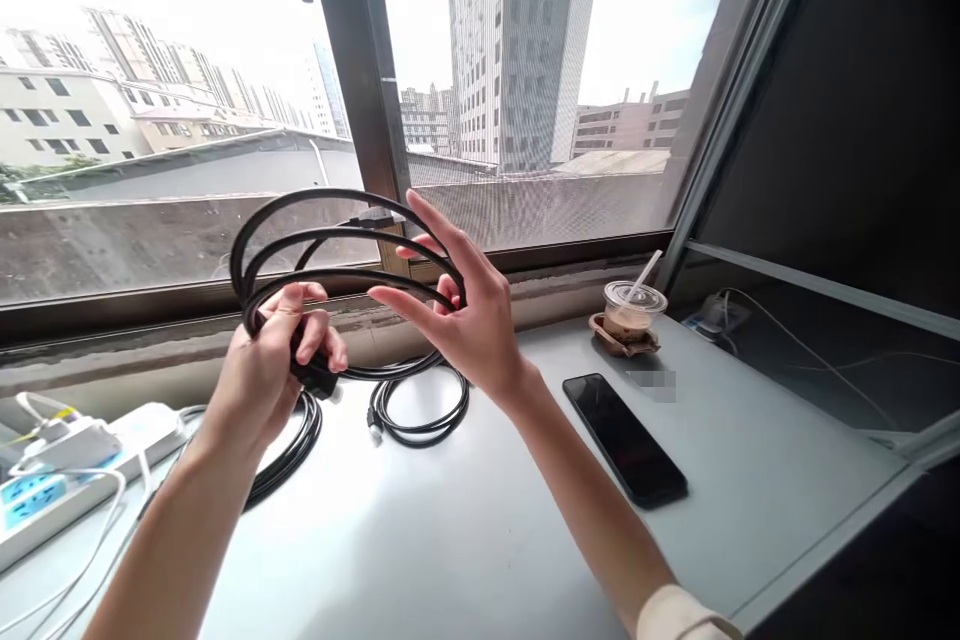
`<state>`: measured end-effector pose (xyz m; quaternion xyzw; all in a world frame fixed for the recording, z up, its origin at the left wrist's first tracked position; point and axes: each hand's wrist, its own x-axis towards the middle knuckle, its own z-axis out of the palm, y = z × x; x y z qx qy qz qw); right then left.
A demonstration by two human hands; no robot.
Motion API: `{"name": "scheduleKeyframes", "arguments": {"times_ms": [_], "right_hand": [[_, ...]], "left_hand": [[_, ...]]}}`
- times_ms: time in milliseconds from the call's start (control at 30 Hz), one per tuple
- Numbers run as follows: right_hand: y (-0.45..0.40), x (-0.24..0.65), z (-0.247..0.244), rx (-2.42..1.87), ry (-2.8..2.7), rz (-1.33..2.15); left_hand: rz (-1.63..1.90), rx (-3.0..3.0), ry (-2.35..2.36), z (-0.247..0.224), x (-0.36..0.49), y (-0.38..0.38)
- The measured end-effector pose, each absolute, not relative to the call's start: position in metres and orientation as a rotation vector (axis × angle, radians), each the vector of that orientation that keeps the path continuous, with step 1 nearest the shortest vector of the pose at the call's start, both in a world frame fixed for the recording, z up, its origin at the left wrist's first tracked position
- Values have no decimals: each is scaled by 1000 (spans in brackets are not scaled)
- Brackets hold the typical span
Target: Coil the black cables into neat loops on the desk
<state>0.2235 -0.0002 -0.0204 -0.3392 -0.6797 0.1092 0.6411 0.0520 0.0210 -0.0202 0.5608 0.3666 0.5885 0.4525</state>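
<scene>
A coiled black cable (322, 232) is held up above the desk, its loops stretched between my two hands. My left hand (281, 340) is closed around the gathered left side of the loops, and a black plug end (315, 378) sticks out below its fingers. At the right side of the coil, my right hand (472, 305) has its thumb and index finger spread, while its lower fingers curl at the loops against the palm. Another plug end (375, 217) shows among the upper loops. Part of the cable hangs down behind my right hand.
Two more black cable coils lie on the desk: a small coil (420, 435) and a larger coil (289, 465), partly behind my left forearm. A white power strip (82, 475) stands left. A phone (626, 440) and a drink cup (631, 308) sit right. A window rises behind.
</scene>
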Motion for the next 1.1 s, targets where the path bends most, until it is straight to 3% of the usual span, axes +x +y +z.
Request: {"name": "scheduleKeyframes", "arguments": {"times_ms": [400,667,867,1100], "right_hand": [[6,240,-16,-727,-1462,-3],[19,244,-21,-846,-1479,-50],[22,244,-24,-842,-1636,-123],[21,239,-26,-737,-1642,-61]], "left_hand": [[1249,1589,747,-23,64,10],[1347,1434,685,-25,63,11],[1128,1487,647,-19,51,12],[1477,1651,824,-25,61,2]]}}
